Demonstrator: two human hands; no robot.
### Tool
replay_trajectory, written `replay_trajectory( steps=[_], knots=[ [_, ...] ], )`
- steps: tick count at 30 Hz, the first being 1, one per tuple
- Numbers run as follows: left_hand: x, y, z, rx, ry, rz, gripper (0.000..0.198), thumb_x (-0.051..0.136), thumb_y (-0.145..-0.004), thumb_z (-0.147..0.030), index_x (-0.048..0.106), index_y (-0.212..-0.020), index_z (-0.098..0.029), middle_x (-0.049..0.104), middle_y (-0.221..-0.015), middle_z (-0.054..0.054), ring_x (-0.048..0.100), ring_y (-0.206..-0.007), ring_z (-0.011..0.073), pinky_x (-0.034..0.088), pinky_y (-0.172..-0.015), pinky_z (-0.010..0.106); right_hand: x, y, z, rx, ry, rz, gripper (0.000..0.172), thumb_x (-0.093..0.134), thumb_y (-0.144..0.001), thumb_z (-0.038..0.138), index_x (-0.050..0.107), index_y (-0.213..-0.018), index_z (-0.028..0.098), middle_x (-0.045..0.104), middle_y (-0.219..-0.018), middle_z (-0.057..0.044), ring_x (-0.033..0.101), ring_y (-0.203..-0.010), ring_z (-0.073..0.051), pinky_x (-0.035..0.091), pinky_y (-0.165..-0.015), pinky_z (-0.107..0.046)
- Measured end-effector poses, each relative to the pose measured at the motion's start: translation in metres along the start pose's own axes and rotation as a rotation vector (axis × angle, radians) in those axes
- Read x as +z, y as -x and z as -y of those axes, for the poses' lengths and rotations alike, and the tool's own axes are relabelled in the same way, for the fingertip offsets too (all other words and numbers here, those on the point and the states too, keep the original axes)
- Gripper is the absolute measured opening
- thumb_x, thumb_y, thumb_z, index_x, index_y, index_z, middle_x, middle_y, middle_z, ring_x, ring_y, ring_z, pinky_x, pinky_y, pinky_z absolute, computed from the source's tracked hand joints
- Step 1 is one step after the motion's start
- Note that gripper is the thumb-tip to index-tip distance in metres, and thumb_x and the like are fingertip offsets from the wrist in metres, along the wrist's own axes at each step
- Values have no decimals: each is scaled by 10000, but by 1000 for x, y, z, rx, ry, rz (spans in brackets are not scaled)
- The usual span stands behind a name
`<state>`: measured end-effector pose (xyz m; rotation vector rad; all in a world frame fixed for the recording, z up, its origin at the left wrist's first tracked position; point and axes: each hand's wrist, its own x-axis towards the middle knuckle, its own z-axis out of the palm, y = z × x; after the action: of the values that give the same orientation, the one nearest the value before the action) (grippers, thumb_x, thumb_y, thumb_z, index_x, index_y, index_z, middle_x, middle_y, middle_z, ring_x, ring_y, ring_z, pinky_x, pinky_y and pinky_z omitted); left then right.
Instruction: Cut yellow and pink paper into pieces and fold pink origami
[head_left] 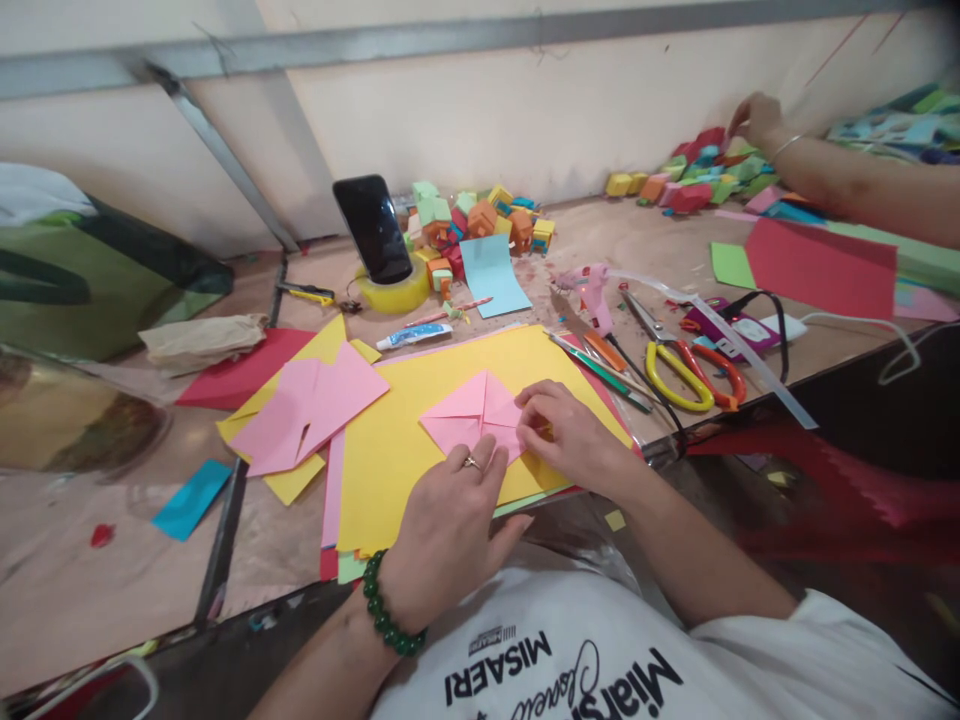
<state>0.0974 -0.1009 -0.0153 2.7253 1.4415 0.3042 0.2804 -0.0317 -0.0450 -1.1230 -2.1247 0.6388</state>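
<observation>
A pink folded paper, its flaps meeting at the centre, lies on a stack of yellow paper sheets. My left hand, with a ring and a green bead bracelet, rests its stretched fingertips on the near edge of the folded paper. At its right corner my right hand is closed, with thumb and index finger pinched on the paper. My fingers cover parts of the near and right edges.
Behind the stack stand a phone on a tape roll, and small paper shapes. To the right lie a pink glue gun, scissors and a cutter. Pink cut paper lies left. Another person's arm reaches in at right.
</observation>
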Motion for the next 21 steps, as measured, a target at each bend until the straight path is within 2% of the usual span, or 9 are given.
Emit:
replay_trajectory(
  steps=[7,11,15,21],
  knots=[
    [-2,-1,-1,7,-40,11,519,647,-807,-397,549,-1226,-108,649,-1177,168,600,-913,286,556,-708,413,-2,1,0,-18,-15,28,200,485,-804,50,476,-895,228,583,-958,-72,538,-934,-220,492,-785,-388],
    [-5,-1,0,27,-40,5,527,658,-802,-406,555,-1235,-124,663,-1147,162,602,-897,277,553,-703,393,-1,3,2,-6,-2,8,189,495,-788,52,478,-868,222,588,-989,-87,547,-983,-232,489,-831,-414],
    [-5,-1,0,21,-48,21,535,667,-796,-379,550,-1254,-128,643,-1210,163,596,-923,284,555,-720,406,0,4,6,24,0,-22,136,529,-806,90,488,-794,219,589,-1076,-111,542,-1080,-244,488,-871,-424],
    [-6,-2,-1,-32,-8,107,500,646,-822,-351,542,-1270,-154,599,-1285,155,588,-980,289,551,-774,427,1,4,5,8,9,-30,140,503,-821,68,502,-801,207,599,-1031,-113,544,-1048,-245,493,-848,-421]
  ],
)
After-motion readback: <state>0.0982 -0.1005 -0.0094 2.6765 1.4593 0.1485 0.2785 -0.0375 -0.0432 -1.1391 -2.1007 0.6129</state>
